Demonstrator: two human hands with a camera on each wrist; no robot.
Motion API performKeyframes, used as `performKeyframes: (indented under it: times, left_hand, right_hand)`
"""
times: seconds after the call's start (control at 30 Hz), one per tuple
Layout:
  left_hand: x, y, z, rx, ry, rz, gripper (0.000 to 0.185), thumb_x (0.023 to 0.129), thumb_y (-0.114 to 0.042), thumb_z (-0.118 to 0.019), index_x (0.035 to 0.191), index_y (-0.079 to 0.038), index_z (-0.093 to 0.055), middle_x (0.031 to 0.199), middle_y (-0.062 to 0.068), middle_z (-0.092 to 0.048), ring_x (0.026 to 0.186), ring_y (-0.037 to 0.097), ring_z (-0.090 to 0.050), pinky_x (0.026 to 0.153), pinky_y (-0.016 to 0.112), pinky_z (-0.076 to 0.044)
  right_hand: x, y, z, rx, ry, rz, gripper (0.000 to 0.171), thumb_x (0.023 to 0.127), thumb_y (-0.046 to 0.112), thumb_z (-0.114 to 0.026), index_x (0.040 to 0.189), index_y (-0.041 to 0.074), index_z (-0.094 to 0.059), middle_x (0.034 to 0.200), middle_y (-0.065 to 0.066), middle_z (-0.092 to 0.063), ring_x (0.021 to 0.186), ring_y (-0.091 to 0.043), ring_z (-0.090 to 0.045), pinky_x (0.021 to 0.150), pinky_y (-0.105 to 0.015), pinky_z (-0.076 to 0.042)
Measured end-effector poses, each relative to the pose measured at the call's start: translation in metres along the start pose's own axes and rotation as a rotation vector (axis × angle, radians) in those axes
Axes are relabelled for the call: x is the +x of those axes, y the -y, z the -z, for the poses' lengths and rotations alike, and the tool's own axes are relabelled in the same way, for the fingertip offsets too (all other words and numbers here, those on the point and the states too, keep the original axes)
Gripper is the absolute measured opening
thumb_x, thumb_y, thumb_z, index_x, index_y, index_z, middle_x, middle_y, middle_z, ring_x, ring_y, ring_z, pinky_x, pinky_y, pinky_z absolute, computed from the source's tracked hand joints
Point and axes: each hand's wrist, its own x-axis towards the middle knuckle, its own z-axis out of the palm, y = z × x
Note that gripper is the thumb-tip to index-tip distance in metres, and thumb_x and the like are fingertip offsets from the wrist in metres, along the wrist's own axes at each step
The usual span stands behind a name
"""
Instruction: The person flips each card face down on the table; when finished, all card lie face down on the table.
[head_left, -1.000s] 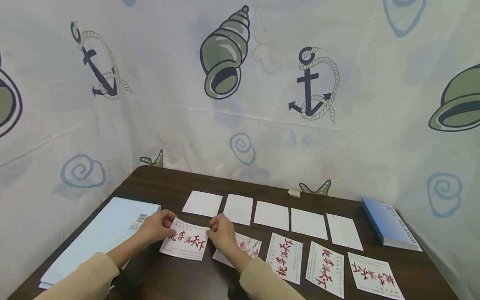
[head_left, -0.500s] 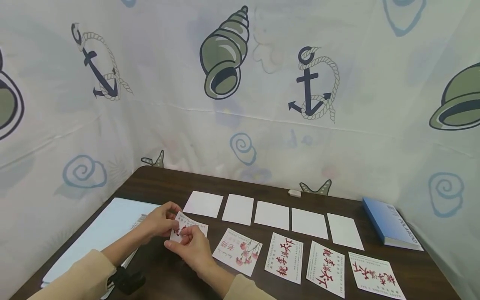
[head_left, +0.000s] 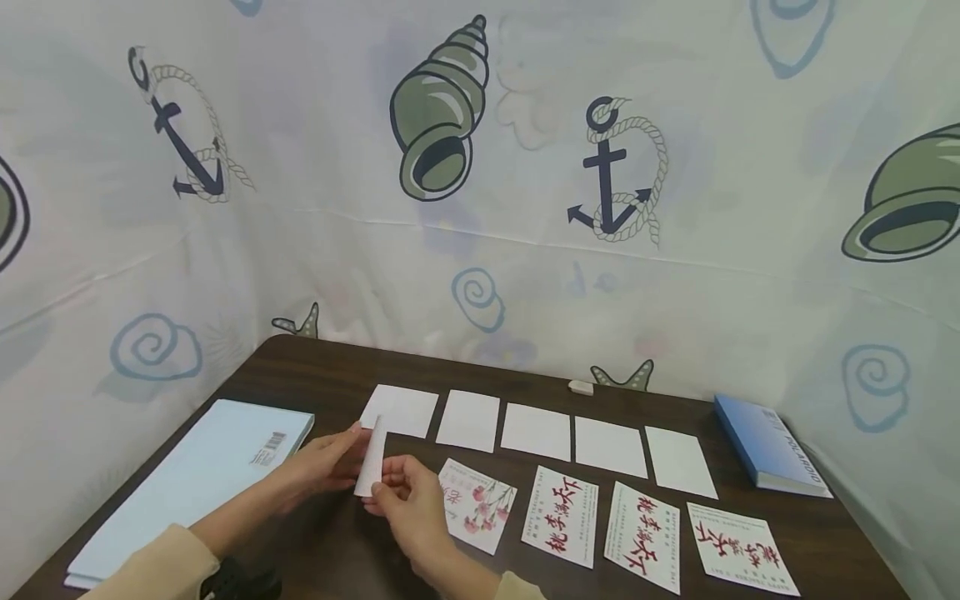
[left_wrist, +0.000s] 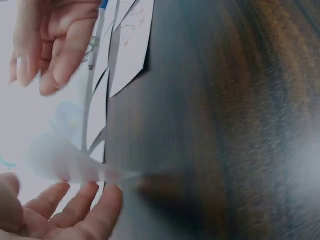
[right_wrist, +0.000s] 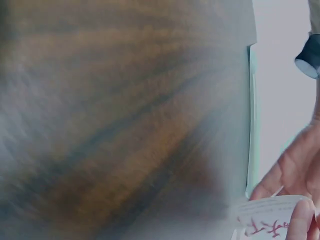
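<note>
Between both hands, left (head_left: 318,462) and right (head_left: 408,504), the card (head_left: 371,456) stood pinched on edge; bare table (head_left: 337,550) lay beneath.

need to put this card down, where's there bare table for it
Bare wood lies left of the flower card, between it and the pale blue book, under the hands holding the card. Another bare strip runs behind the row of blank cards, up to the curtain. The two card rows to the right are crowded.
</note>
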Motion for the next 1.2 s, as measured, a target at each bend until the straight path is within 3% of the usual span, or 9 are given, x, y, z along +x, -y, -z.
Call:
performKeyframes:
  times: [0.1, 0.17, 0.3, 0.4, 0.67, 0.9, 1.2]
  left_hand:
    - [0.000, 0.009, 0.001, 0.039, -0.037, -0.011, 0.066, 0.098, -0.036, -0.047, 0.137, 0.015, -0.031, 0.135, 0.036, -0.040, 0.115, 0.043, -0.053, 0.088, 0.047, -0.049]
    - [0.000, 0.013, 0.002, 0.106, -0.119, -0.023, 0.062, 0.093, -0.028, -0.058, 0.133, 0.015, -0.038, 0.130, 0.034, -0.047, 0.109, 0.038, -0.058, 0.084, 0.045, -0.052]
    - [-0.002, 0.017, 0.008, 0.328, -0.294, -0.054, 0.054, 0.081, -0.016, -0.072, 0.122, 0.012, -0.052, 0.110, 0.028, -0.062, 0.095, 0.031, -0.063, 0.074, 0.040, -0.054]
    - [-0.001, 0.020, 0.010, 0.465, -0.363, -0.053, 0.049, 0.076, -0.012, -0.076, 0.114, 0.011, -0.056, 0.099, 0.022, -0.066, 0.087, 0.028, -0.063, 0.071, 0.038, -0.054]
    - [0.000, 0.024, 0.008, 0.678, -0.391, -0.050, 0.039, 0.071, -0.009, -0.079, 0.101, 0.006, -0.060, 0.083, 0.010, -0.064, 0.071, 0.020, -0.056, 0.064, 0.035, -0.049]
    - [-0.001, 0.027, 0.009, 0.707, -0.396, -0.058, 0.038, 0.071, -0.008, -0.079, 0.100, 0.006, -0.059, 0.081, 0.010, -0.061, 0.070, 0.020, -0.053, 0.064, 0.035, -0.048]
    - [0.000, 0.025, 0.010, 0.746, -0.387, -0.066, 0.037, 0.071, -0.009, -0.079, 0.098, 0.007, -0.060, 0.079, 0.009, -0.060, 0.068, 0.020, -0.051, 0.062, 0.034, -0.045]
  right_hand:
    - [-0.001, -0.003, 0.004, 0.052, -0.035, -0.030, 0.020, 0.085, -0.009, -0.056, 0.105, -0.010, -0.055, 0.088, -0.011, -0.060, 0.072, -0.013, -0.063, 0.069, -0.027, -0.056]
    - [0.000, -0.005, 0.008, 0.062, -0.063, -0.059, 0.021, 0.085, -0.009, -0.056, 0.106, -0.009, -0.056, 0.087, -0.009, -0.060, 0.070, -0.012, -0.064, 0.068, -0.027, -0.056]
    - [0.002, -0.012, 0.014, 0.055, -0.100, -0.143, 0.022, 0.085, -0.007, -0.057, 0.107, -0.006, -0.057, 0.079, -0.005, -0.060, 0.063, -0.010, -0.064, 0.063, -0.025, -0.056]
    - [0.005, -0.019, 0.016, 0.044, -0.100, -0.206, 0.023, 0.084, -0.007, -0.058, 0.107, -0.005, -0.057, 0.073, -0.004, -0.061, 0.056, -0.009, -0.063, 0.057, -0.025, -0.055]
    - [0.007, -0.030, 0.015, 0.014, -0.103, -0.278, 0.024, 0.081, -0.010, -0.059, 0.098, -0.002, -0.045, 0.070, -0.008, -0.060, 0.052, -0.016, -0.065, 0.051, -0.027, -0.054]
    - [0.008, -0.034, 0.014, -0.019, -0.097, -0.277, 0.021, 0.082, -0.010, -0.059, 0.097, -0.003, -0.046, 0.072, -0.011, -0.061, 0.058, -0.024, -0.069, 0.051, -0.028, -0.054]
    - [0.008, -0.032, 0.016, -0.037, -0.074, -0.302, 0.023, 0.081, -0.013, -0.057, 0.101, -0.006, -0.048, 0.075, -0.011, -0.061, 0.061, -0.023, -0.069, 0.053, -0.029, -0.055]
